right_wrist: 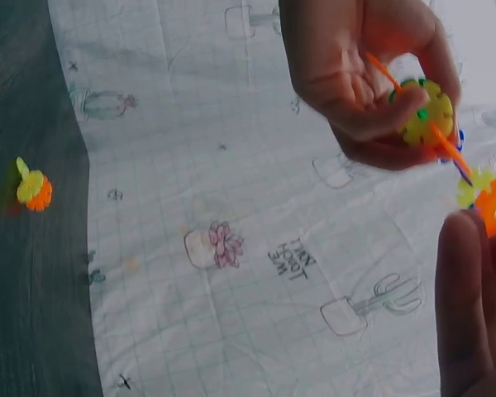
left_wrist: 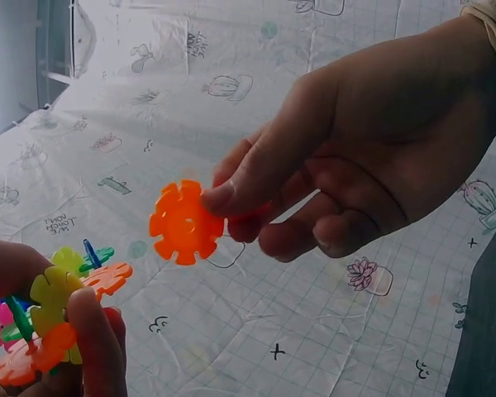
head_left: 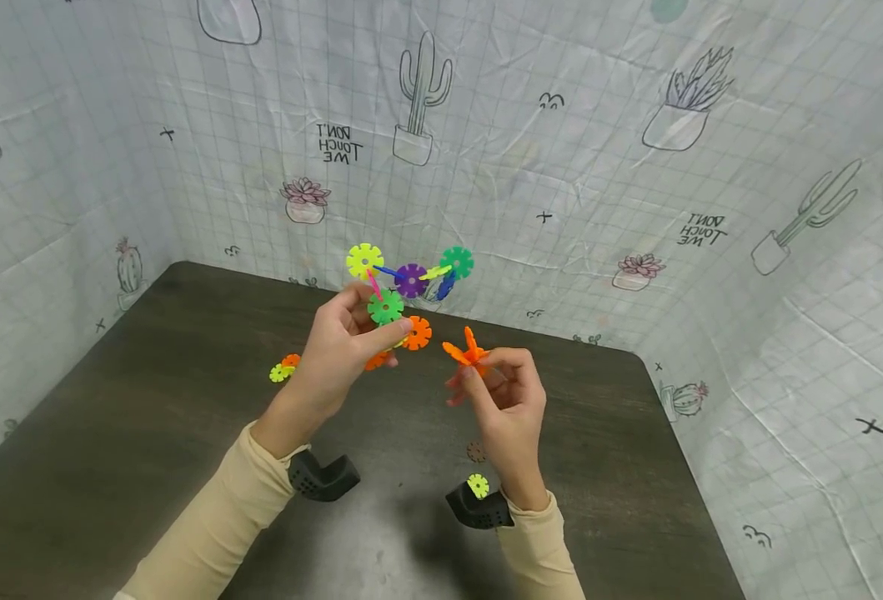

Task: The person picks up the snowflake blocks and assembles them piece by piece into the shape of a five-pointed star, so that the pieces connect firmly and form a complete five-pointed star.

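Observation:
My left hand (head_left: 328, 358) grips a chain of linked notched plastic discs, with thumb and fingers around its lower end. Yellow, purple (head_left: 411, 281), green (head_left: 386, 307), blue and orange (head_left: 417, 333) discs make up this chain, which is raised above the table. To the right, my right hand (head_left: 512, 396) pinches several joined orange discs (head_left: 469, 353) between thumb and fingers. A small gap separates them from the chain. In the left wrist view one orange disc (left_wrist: 186, 222) faces the camera. Part of the chain's lower end is hidden behind the left hand's fingers.
A yellow disc joined to an orange one (head_left: 283, 369) lies on the dark table (head_left: 148, 400), left of the left hand. Under the right wrist lie a brown disc (head_left: 475, 451) and a yellow disc (head_left: 479, 485). Cactus-printed cloth (head_left: 486, 183) walls the table's back and sides.

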A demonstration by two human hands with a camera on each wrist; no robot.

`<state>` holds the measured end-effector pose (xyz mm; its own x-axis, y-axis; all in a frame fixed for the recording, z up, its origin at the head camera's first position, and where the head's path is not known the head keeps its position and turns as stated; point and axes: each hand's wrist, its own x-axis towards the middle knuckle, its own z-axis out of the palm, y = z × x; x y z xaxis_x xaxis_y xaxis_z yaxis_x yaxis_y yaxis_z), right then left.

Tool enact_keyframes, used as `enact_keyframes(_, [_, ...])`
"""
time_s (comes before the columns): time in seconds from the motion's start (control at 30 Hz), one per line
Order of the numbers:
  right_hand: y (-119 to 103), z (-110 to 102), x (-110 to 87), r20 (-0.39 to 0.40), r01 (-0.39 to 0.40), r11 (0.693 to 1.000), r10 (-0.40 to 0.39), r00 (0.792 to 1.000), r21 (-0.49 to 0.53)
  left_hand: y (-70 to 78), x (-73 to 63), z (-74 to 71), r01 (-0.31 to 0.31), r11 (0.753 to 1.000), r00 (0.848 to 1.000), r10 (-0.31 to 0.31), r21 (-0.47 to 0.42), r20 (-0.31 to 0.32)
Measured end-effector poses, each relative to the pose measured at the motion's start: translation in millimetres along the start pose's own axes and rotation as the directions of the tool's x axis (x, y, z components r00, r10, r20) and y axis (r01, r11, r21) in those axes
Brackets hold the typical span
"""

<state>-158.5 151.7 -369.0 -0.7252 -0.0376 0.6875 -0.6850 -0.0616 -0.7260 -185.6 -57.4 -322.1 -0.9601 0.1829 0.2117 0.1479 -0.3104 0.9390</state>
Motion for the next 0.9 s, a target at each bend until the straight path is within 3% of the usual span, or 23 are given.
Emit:
enact_keyframes(0.2, [-5.6, 7.4, 0.5, -0.029, -0.043, 0.999, 0.043, 0.999, -0.005, 0.1, 1.2, 5.4, 0.003, 1.0, 1.0, -0.003, -0.01, 0.006])
enact_keyframes(0.4, [-6.0, 6.4, 1.8, -0.015, -0.049, 0.998, 0.049, 0.999, -0.037, 0.4, 1.6, 7.3, 0.012, 1.0, 1.0, -0.012, -0.004, 0.009])
enact_keyframes(0.6, [-8.3, 1.9, 2.6, -0.007, -0.102, 0.99, 0.102, 0.995, -0.101, -0.1, 1.5, 7.0, 0.027, 1.0, 0.999, -0.026, -0.012, 0.034])
enact_keyframes(0.9, [-9.3, -0.2, 4.4, -0.008, -0.125, 0.989, 0.124, 0.992, -0.085, -3.2, 3.1, 9.4, 0.02, 1.0, 0.999, -0.02, -0.008, 0.051])
